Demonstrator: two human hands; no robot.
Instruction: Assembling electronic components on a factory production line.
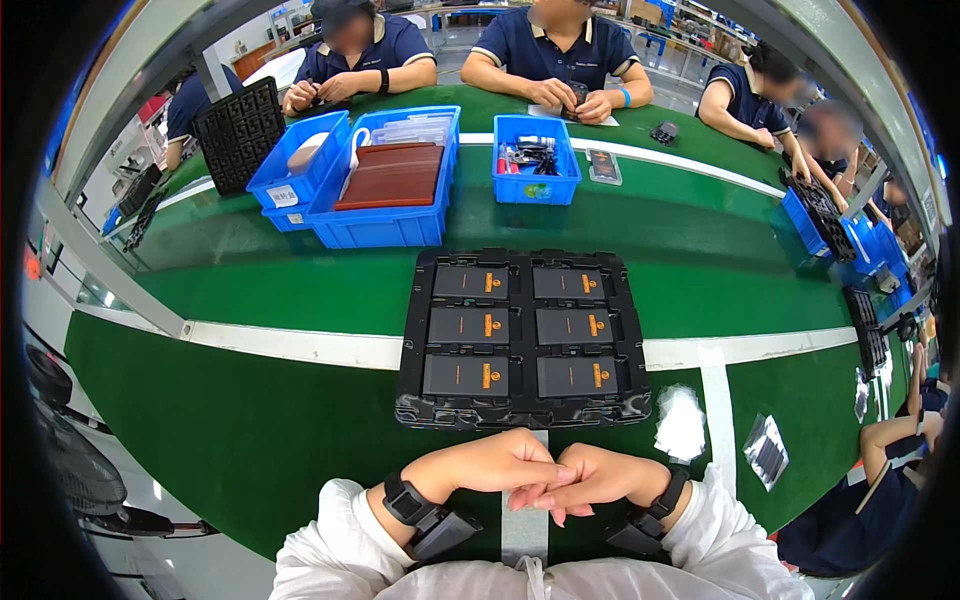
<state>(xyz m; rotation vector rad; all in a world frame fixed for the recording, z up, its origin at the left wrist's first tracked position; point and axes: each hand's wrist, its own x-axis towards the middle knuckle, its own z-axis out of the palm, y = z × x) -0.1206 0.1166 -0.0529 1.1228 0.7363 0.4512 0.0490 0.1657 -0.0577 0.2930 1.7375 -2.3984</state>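
My left hand (497, 461) and my right hand (603, 474) meet just in front of my body, over the near edge of the green table. The fingers of both are curled, and their tips overlap and touch. Whether anything small sits between them is hidden. Beyond the hands, and not touched by them, lies a black plastic tray (523, 335). Its two columns of pockets hold several flat dark rectangular blocks (468, 325) with orange marks. To the right of my right hand is a crumpled clear plastic bag (681, 424).
A silvery packet (767, 453) lies at the right. Farther back stand a blue bin with a brown folder (390, 177), a smaller blue bin with cables (537, 190) and a small flat case (604, 167). Several people sit around the table; a metal post (120, 290) rises at left.
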